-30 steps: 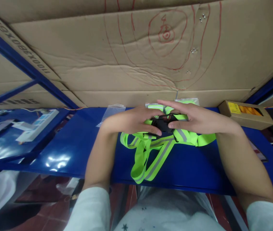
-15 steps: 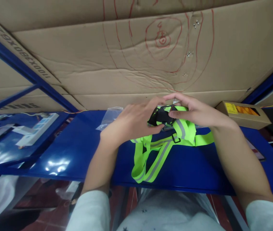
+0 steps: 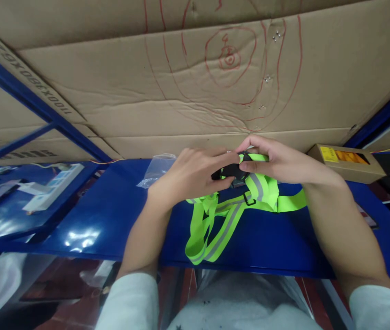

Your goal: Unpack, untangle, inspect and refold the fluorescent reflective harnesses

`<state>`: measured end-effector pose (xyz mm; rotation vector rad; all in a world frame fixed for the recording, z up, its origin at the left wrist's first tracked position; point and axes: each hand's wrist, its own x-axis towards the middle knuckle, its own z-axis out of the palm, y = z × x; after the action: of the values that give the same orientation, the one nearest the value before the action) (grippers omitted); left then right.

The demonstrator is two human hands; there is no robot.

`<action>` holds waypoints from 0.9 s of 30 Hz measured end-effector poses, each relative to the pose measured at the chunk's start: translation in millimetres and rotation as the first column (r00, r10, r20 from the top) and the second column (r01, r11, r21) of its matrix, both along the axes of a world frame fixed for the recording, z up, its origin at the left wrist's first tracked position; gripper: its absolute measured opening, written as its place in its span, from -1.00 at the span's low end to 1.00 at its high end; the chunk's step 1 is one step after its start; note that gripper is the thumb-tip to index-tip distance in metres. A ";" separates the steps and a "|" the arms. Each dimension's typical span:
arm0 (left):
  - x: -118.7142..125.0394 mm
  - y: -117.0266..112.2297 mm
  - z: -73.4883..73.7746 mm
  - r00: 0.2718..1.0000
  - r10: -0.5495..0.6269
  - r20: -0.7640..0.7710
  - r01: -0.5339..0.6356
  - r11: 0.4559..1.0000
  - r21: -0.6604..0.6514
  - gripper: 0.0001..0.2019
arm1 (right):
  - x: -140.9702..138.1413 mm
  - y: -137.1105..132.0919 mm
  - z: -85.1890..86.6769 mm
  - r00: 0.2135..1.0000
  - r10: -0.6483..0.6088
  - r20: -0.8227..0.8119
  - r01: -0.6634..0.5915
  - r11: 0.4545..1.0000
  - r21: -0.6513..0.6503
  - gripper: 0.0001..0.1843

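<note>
A neon-yellow reflective strap harness (image 3: 227,233) with grey stripes lies in loops on the blue table. Its black plastic buckle (image 3: 232,171) is held between my two hands above the table's back part. My left hand (image 3: 201,169) is closed on the buckle's left side, fingers over the top and thumb below. From the right, my right hand (image 3: 266,158) pinches the buckle and the yellow webbing beside it, thumb in front. Part of the buckle is hidden by my fingers. A small black strap slider (image 3: 249,199) sits on the webbing just below.
Behind my left hand lies a clear plastic bag (image 3: 156,169). A cardboard box (image 3: 349,162) with a yellow label stands at the back right. A white power strip (image 3: 55,188) is on the left, and a cardboard panel (image 3: 119,91) with red rings rises behind the table (image 3: 112,211).
My left fingers have moved right and closed further over the buckle, covering more of it. My right hand keeps its grip. The view has shifted slightly.
</note>
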<state>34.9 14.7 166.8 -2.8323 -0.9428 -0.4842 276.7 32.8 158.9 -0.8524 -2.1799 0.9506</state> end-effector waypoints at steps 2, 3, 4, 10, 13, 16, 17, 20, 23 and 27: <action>-0.7 0.5 -0.4 1.000 -0.015 0.025 0.016 0.999 -0.031 -0.74 | 1.6 2.2 -1.2 1.000 0.013 -0.015 -0.014 1.000 -0.017 -0.73; -1.9 1.4 -1.1 0.999 -0.020 0.049 0.022 0.999 -0.046 -0.74 | 3.1 3.6 -1.7 1.000 0.019 -0.023 -0.020 0.999 -0.030 -0.72; -3.8 2.9 -1.9 0.996 -0.018 0.084 0.023 0.998 -0.063 -0.72 | 5.2 5.0 -2.0 0.999 0.020 -0.030 -0.022 0.999 -0.046 -0.71; -26.4 17.0 -2.6 0.950 0.074 0.304 0.002 0.970 -0.243 -0.68 | 23.2 10.1 0.0 0.990 -0.112 -0.083 0.110 0.994 -0.028 -0.60; -31.3 19.9 -0.1 0.949 0.055 0.310 0.027 0.967 -0.254 -0.81 | 24.3 6.7 -0.7 0.993 -0.103 -0.060 0.109 0.989 0.098 -0.64; -29.1 17.6 2.6 0.928 0.035 0.372 0.056 0.971 -0.231 -0.84 | 18.7 -0.5 -1.2 0.989 -0.140 0.053 0.115 0.938 0.327 -0.81; -27.8 16.3 3.4 0.918 0.041 0.395 0.056 0.971 -0.231 -0.85 | 16.2 -3.2 -0.9 0.985 -0.158 0.073 0.116 0.907 0.405 -0.87; -23.7 13.3 4.6 0.891 0.061 0.451 0.077 0.956 -0.282 -0.86 | 9.1 -10.6 0.4 0.983 -0.172 0.068 0.099 0.798 0.594 -0.90; -19.9 12.8 4.2 0.844 0.077 0.531 0.139 0.924 -0.356 -0.86 | 3.5 -15.2 -0.1 0.975 -0.220 0.030 0.121 0.640 0.759 -0.80; -16.3 13.1 3.2 0.777 0.143 0.614 0.211 0.859 -0.466 -0.88 | -0.1 -15.9 -3.2 0.967 -0.254 -0.012 0.141 0.498 0.856 -0.74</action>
<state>18.6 27.9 170.0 -3.2033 -1.2824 -1.4773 276.6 16.9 155.7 -0.6158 -2.1779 -0.3647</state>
